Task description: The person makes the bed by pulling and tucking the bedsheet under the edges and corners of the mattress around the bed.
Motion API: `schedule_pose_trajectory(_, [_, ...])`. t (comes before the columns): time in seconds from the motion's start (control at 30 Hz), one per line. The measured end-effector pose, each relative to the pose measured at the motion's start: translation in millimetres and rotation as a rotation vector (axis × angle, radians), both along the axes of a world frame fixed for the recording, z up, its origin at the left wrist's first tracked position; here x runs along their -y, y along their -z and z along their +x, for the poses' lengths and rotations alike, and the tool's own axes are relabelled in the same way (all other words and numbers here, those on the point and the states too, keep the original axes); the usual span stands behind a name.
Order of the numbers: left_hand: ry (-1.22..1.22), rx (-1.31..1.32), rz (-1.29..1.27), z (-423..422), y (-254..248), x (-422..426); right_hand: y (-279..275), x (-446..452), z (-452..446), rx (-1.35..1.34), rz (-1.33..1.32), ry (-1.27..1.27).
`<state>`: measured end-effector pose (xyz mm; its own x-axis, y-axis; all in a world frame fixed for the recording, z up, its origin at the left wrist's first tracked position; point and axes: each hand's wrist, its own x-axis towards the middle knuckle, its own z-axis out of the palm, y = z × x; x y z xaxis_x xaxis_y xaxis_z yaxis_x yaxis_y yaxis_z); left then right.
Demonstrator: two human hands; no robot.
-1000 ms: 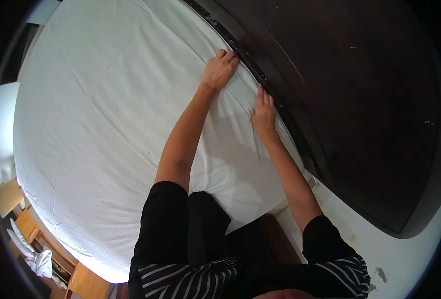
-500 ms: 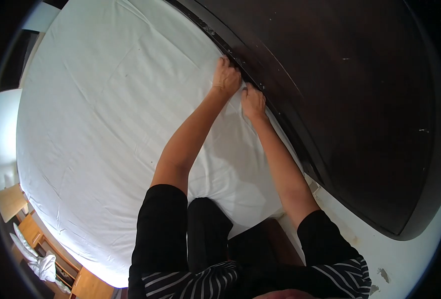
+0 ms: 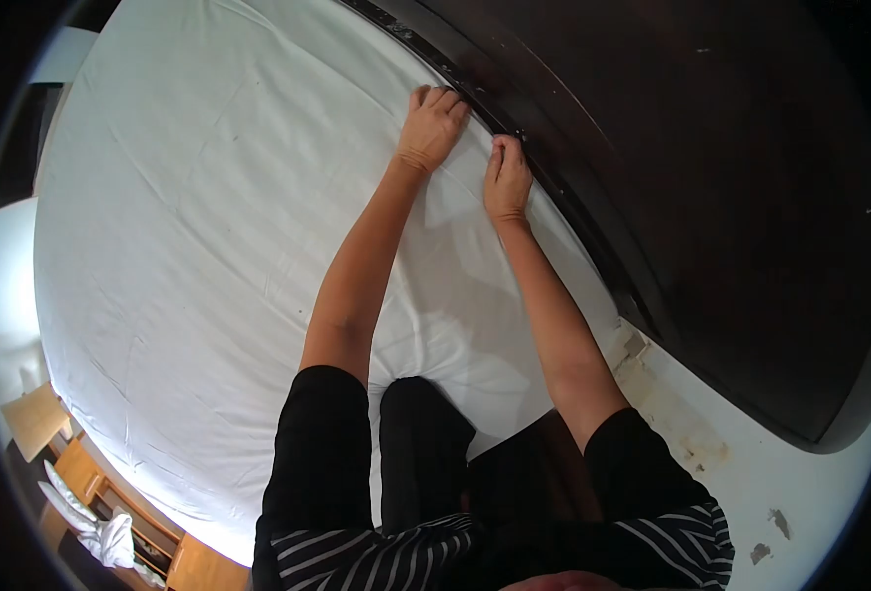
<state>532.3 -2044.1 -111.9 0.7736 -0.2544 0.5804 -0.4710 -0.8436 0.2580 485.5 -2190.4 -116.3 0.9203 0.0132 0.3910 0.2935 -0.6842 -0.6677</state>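
A white sheet [image 3: 209, 246] covers a wide mattress that meets a dark brown headboard [image 3: 711, 197] along a curved edge. At that edge my left hand [image 3: 434, 126] lies on the sheet, its fingers bent and closed against the seam. Lower and to the right, my right hand [image 3: 507, 179] is closed at the same edge, thumb and fingers together; whether fabric is pinched in it is too small to tell. Shallow wrinkles run across the sheet, and my knee presses into its near edge.
At the lower left stand wooden furniture [image 3: 204, 565] and a bundle of white cloth [image 3: 110, 540]. A white wall with peeling, stained patches [image 3: 701, 448] lies below the headboard at the right. A dark gap shows beside my knee.
Since half a second ago, both hands have shifted slightly upward along the edge, the left also leftward. A second ago the right hand's fingers were stretched out; now they are closed.
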Motion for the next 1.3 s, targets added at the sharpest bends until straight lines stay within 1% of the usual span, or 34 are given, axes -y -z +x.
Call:
schedule_pose_trajectory(0.03, [0.009, 0.021, -0.016, -1.0, 0.8, -0.3, -2.4, 0.4, -1.0, -0.019, 0.015, 0.011])
schedule_pose_trajectory(0.13, [0.030, 0.072, -0.063, -6.2, -5.1, -4.8, -5.5, 2.4, -2.8, 0.031, 0.024, -0.002])
schedule_pose_trajectory(0.23, [0.056, 0.068, -0.088, -11.2, -7.3, -8.5, -12.1, -1.1, -11.1, 0.074, -0.195, 0.065])
schedule_pose_trajectory(0.33, [0.069, -0.029, -0.029, -21.3, -12.9, -15.9, -21.1, 0.0, -24.6, -0.039, -0.351, 0.140])
schedule_pose_trajectory(0.43, [0.126, -0.204, -0.025, -19.1, -31.0, -19.0, -32.6, 6.4, -23.7, -0.226, -0.393, 0.127])
schedule_pose_trajectory(0.53, [0.217, -0.247, 0.212, 3.1, -36.7, -14.6, -30.5, 12.1, -21.2, -0.190, -0.322, 0.079])
schedule_pose_trajectory(0.63, [0.192, -0.435, 0.402, 10.7, -61.0, -0.7, -38.6, 16.3, -29.0, -0.056, -0.342, -0.001])
schedule_pose_trajectory(0.73, [0.317, -0.407, 0.481, 12.0, -66.6, 1.6, -36.9, 14.1, -44.6, 0.047, -0.246, -0.047])
schedule_pose_trajectory(0.83, [0.282, -0.320, 0.462, 4.3, -53.2, -1.8, -36.6, 8.7, -53.8, 0.064, -0.228, -0.018])
schedule_pose_trajectory(0.93, [0.260, -0.313, 0.669, 9.7, -46.4, 8.8, -35.9, 7.7, -55.0, 0.145, -0.213, -0.003])
schedule_pose_trajectory(1.03, [0.241, -0.271, 0.699, 12.5, -47.2, 18.4, -45.7, 8.0, -58.4, 0.117, -0.255, 0.010])
schedule_pose_trajectory(1.13, [0.251, -0.256, 0.724, 7.8, -50.7, 18.5, -41.7, 11.6, -55.2, 0.027, -0.264, -0.020])
schedule_pose_trajectory(1.23, [0.283, -0.106, 0.600, 3.6, -36.0, 9.9, -39.6, 10.3, -61.1, -0.035, -0.119, -0.029])
schedule_pose_trajectory(1.3, [0.227, -0.118, 0.564, 1.8, -37.0, 11.8, -41.6, 10.1, -70.6, -0.029, -0.101, -0.042])
